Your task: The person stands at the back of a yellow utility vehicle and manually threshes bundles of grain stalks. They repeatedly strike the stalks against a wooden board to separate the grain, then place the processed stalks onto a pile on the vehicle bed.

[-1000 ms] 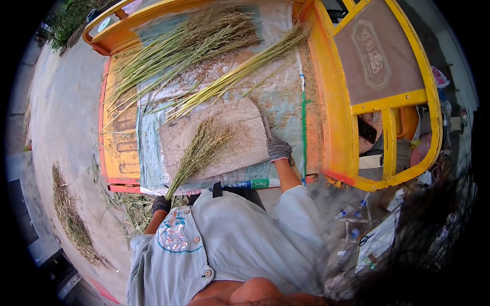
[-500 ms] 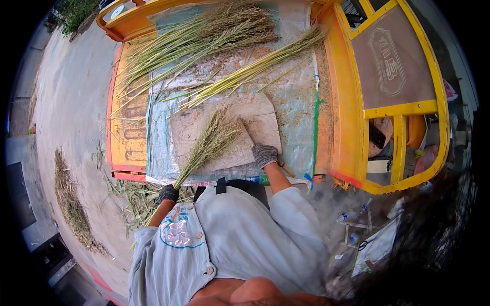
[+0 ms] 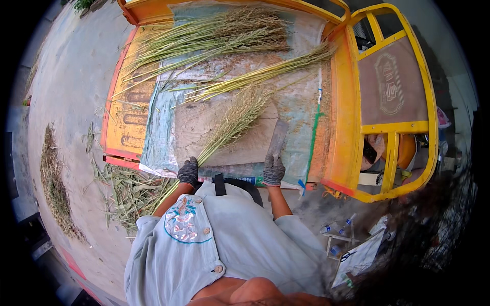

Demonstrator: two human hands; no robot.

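- Filling most of the view, a yellow cart stands before the person, its bed loaded with cut stalks.
- Blue-and-white plastic sheet: spread over the bed, strewn with brown husks.
- Large stalk pile: at the far side of the sheet, seed heads to the right, stems to the left.
- Thinner stalk row: slanting between that pile and the board.
- Leaf litter: on the ground beside the cart's near left corner.
- Pale board: flat on the sheet, toward its near edge.
- Seed-headed bundle: slanting over the board, heads pointing away and rightward.
- Flat grey tool: at the board's right edge, pointing away; contact with the board cannot be determined.
- Left hand: gloved, fingers closed around the bundle's stems.
- Right hand: gloved, fingers gripping the tool's near end.
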